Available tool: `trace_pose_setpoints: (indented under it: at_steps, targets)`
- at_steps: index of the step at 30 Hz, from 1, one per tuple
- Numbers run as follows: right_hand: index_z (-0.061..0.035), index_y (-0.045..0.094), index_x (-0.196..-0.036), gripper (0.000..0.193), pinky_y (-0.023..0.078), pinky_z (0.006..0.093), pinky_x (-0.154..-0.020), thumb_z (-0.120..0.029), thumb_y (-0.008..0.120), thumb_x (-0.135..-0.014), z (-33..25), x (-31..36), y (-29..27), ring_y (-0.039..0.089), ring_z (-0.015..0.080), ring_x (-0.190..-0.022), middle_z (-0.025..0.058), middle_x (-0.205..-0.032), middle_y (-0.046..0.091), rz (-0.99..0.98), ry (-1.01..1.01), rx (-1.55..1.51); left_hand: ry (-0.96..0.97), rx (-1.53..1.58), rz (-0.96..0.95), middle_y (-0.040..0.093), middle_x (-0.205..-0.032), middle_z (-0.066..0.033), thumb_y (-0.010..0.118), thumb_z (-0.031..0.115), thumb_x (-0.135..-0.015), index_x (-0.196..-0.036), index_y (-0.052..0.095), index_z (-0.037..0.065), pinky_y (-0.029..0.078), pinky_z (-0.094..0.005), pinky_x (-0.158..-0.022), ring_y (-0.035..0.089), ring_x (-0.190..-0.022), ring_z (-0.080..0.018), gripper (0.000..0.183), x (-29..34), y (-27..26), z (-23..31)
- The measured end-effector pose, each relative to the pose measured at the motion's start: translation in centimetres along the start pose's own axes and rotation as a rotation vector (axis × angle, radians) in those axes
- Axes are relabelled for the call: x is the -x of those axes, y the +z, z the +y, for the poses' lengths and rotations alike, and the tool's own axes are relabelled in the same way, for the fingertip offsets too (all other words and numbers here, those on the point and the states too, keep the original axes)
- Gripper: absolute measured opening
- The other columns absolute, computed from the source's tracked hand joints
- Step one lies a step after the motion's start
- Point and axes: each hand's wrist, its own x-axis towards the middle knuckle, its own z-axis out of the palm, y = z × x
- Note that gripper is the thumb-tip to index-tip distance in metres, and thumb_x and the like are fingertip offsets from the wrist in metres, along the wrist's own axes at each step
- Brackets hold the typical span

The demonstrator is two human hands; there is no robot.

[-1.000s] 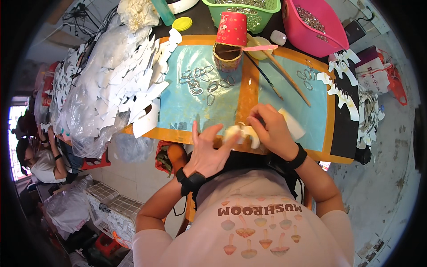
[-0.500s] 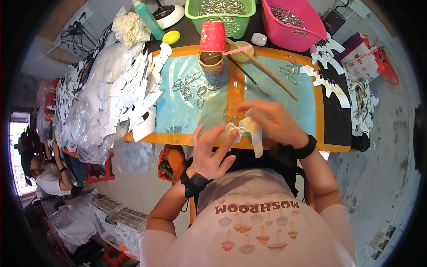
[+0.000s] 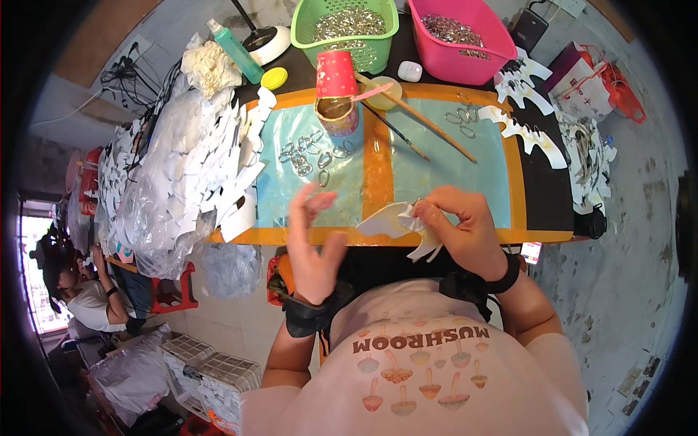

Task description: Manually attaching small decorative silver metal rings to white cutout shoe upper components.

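Note:
My right hand (image 3: 464, 227) pinches a white cut-out piece (image 3: 387, 220) by its folded part, above the table's near edge. A bit of metal ring shows at the fingertips, and narrow tails of the piece hang below. Left of it, my left hand (image 3: 314, 251) is raised with fingers apart and holds nothing. Beyond my left hand, several loose oval metal rings (image 3: 323, 177) lie on the blue mat (image 3: 342, 207). More rings (image 3: 465, 116) are at the mat's far right.
A pot of brownish liquid (image 3: 337, 123) stands by a red cup (image 3: 336, 76), with two brushes (image 3: 436, 128) beside them. Green (image 3: 349, 54) and pink (image 3: 465, 62) baskets hold metal parts. White pieces (image 3: 225, 174) pile up left; others (image 3: 527, 138) lie right. Another person (image 3: 87, 298) sits far left.
My left hand has let go of the white piece and moved left. My right hand has closed on the piece, which has swung round so one end points left.

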Motion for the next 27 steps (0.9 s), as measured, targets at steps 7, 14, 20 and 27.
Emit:
trace_pose_setpoints:
  at_steps: [7,14,20,27]
  targets:
    - [-0.0006,0.066,-0.08,0.017,0.043,0.0333,-0.064,-0.013,0.07,-0.091,-0.8,1.1,-0.5,0.056,0.0239,-0.064,0.0098,-0.069,0.063,-0.058,-0.14,0.099,-0.06,0.174,-0.465,0.064,-0.079,-0.006,0.065,0.005,-0.093,-0.093,0.064,-0.002,0.046,-0.026,-0.067,0.057,-0.072,-0.0123,0.008,-2.0,3.1,4.6]
    - [-0.0003,0.063,-0.084,0.023,0.04,0.0266,-0.062,-0.017,0.062,-0.099,-0.4,1.3,-2.2,0.051,0.0092,-0.066,0.0023,-0.071,0.059,-0.282,0.065,-0.236,-0.045,0.275,-0.554,0.061,-0.08,-0.0048,0.062,0.005,-0.096,-0.092,0.063,-0.003,0.041,-0.0242,-0.065,0.053,-0.073,-0.01,0.009,-1.2,4.0,4.4]
    - [0.0002,0.061,-0.083,0.031,0.039,0.0226,-0.066,-0.023,0.057,-0.103,2.9,2.5,-1.1,0.047,0.004,-0.073,-0.0031,-0.077,0.058,-0.228,0.295,-0.561,-0.473,0.92,-0.447,0.063,-0.091,-0.0069,0.056,0.009,-0.096,-0.091,0.063,-0.003,0.043,-0.0251,-0.072,0.055,-0.08,-0.0109,0.015,0.6,6.2,1.1]
    - [0.0031,0.065,-0.082,0.032,0.039,0.0243,-0.061,-0.021,0.059,-0.102,1.2,3.0,-0.9,0.045,0.0056,-0.067,-0.0029,-0.069,0.055,-0.04,0.209,-0.15,-0.364,0.378,-0.455,0.06,-0.077,0.0004,0.066,0.02,-0.094,-0.092,0.064,-0.001,0.041,-0.0223,-0.063,0.052,-0.071,-0.0057,0.021,1.6,5.9,1.3]
